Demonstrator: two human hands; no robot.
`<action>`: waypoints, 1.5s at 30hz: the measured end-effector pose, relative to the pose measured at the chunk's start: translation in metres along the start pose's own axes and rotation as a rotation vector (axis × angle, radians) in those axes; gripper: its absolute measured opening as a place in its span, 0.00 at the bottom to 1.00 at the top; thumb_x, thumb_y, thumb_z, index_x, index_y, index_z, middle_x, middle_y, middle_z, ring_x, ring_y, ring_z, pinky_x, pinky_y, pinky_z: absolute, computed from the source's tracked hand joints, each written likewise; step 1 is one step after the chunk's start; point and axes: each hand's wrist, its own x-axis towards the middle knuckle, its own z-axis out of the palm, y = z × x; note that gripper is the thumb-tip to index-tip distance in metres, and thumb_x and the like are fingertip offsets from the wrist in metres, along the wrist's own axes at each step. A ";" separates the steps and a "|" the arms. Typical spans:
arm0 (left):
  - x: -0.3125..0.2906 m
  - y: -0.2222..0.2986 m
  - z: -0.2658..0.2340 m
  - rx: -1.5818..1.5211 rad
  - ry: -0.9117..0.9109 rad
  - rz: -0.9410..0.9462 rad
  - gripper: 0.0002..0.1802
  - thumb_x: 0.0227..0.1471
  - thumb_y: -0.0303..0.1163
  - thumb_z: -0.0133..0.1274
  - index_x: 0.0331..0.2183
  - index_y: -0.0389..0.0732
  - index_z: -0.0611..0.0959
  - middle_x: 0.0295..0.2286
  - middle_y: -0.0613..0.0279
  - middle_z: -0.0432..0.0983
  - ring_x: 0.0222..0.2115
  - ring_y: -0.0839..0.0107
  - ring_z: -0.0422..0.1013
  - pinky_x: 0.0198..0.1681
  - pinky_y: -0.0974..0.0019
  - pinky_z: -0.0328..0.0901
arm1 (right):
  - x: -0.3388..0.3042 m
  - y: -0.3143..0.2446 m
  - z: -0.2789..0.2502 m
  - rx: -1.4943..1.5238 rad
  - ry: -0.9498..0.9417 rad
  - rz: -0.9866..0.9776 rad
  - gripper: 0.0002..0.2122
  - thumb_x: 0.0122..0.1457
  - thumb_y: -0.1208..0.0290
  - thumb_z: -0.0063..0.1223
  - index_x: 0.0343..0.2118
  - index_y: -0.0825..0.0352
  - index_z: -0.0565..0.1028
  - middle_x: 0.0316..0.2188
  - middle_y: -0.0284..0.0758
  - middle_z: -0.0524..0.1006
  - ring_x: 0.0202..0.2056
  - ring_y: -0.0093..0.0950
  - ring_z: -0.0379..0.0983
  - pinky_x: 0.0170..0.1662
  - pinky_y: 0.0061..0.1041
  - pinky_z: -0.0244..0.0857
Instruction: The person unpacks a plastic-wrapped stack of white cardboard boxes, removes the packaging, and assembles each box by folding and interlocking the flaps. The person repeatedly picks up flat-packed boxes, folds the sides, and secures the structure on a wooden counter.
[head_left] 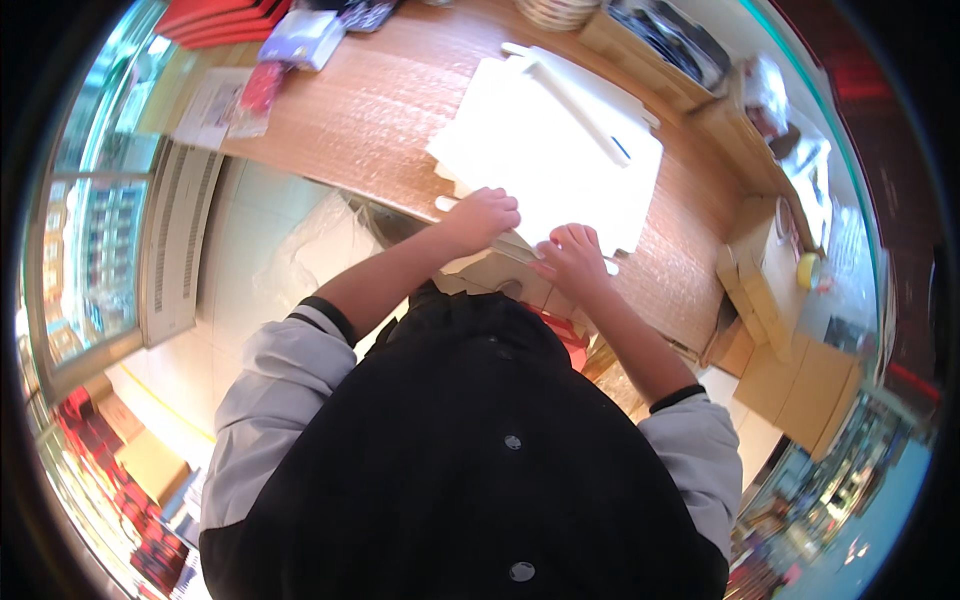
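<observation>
A flat white cardboard box blank [530, 140] with slotted, tabbed edges lies on the wooden table [370, 110]. It is overexposed, so its fold lines hardly show. At the blank's near edge, my left hand [482, 218] is closed with curled fingers on the left part of that edge. A short way to the right, my right hand [575, 258] pinches the same edge between thumb and fingers. Both hands hide the stretch of edge they grip. A raised white flap [575, 110] runs slantwise over the far part of the blank.
Brown cardboard boxes [765, 270] stand at the right, with a yellow tape roll [808, 271] beside them. Far left on the table lie red boxes [215, 18], a white-purple packet [303, 40] and a pink packet [262, 88]. A clear plastic bag [320, 245] hangs below the table's left edge.
</observation>
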 end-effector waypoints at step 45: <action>-0.497 -0.021 -0.238 -0.609 0.435 -1.461 0.21 0.53 0.29 0.51 0.48 0.32 0.70 0.39 0.60 0.71 0.39 0.75 0.66 0.44 0.70 0.62 | -0.008 -0.034 0.022 -0.153 0.072 0.406 0.12 0.49 0.78 0.54 0.39 0.62 0.75 0.41 0.32 0.75 0.52 0.37 0.65 0.59 0.45 0.50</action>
